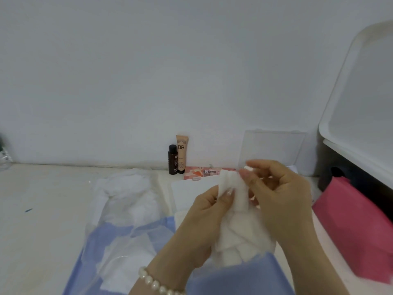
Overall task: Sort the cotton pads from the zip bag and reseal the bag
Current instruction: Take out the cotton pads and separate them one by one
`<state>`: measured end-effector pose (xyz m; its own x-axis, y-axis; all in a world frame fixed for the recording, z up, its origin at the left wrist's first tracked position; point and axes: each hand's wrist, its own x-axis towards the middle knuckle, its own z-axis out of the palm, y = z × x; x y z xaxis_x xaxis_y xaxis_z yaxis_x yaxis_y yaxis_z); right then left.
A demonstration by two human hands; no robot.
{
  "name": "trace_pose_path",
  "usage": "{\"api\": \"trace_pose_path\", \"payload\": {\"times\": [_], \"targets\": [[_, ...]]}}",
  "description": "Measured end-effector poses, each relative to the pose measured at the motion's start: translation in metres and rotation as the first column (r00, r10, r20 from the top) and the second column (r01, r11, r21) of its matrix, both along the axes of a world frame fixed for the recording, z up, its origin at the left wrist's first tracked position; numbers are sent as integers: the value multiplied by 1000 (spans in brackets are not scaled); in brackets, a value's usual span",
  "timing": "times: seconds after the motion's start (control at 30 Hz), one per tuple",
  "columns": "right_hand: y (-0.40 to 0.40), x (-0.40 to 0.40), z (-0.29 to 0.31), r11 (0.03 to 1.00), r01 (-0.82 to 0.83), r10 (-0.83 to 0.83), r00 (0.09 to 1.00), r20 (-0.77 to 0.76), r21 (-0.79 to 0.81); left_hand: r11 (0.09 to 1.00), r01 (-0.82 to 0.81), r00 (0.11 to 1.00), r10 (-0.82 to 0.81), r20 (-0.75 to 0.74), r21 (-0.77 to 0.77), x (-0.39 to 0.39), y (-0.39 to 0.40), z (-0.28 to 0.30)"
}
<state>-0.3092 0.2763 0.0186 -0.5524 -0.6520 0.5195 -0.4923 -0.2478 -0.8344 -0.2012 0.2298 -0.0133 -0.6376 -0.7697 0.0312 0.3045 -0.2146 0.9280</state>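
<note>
My left hand (204, 211) and my right hand (280, 194) are raised together over the table, both pinching a bunch of white cotton pads (235, 188); more white pads (240, 237) hang below between my palms. A clear zip bag with blue printing (119, 241) lies flat on the table at the lower left, with several white pads inside it. A second blue-edged piece of bag (244, 275) shows under my wrists. My left wrist carries a pearl bracelet.
A dark bottle (173, 159) and a beige BB tube (181, 154) stand at the wall. Behind my hands are a pink patterned packet (197, 173), a white sheet (191, 188) and a clear plastic box (274, 147). A pink bag (357, 226) and white bin (361, 92) are at right.
</note>
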Motion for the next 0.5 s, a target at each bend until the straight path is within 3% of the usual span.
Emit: {"api": "trace_pose_path", "payload": {"times": [0.1,0.23,0.3,0.43,0.5], "targets": [[6,-8,9,1000,-7,10,993,119,-22,989,-115,992,119,-32,87,3,-7,3],[11,-12,9,953,-134,118,990,74,271,972,-195,973,209,-96,133,12,-17,6],[8,-9,7,929,-156,146,988,54,336,970,-200,970,216,-111,141,13,-18,7],[1,-6,-2,968,-76,81,997,-13,239,963,-222,963,241,-117,155,11,-18,5],[-1,-5,-3,993,-45,41,998,42,110,960,-225,961,247,-122,164,10,-18,4]]}}
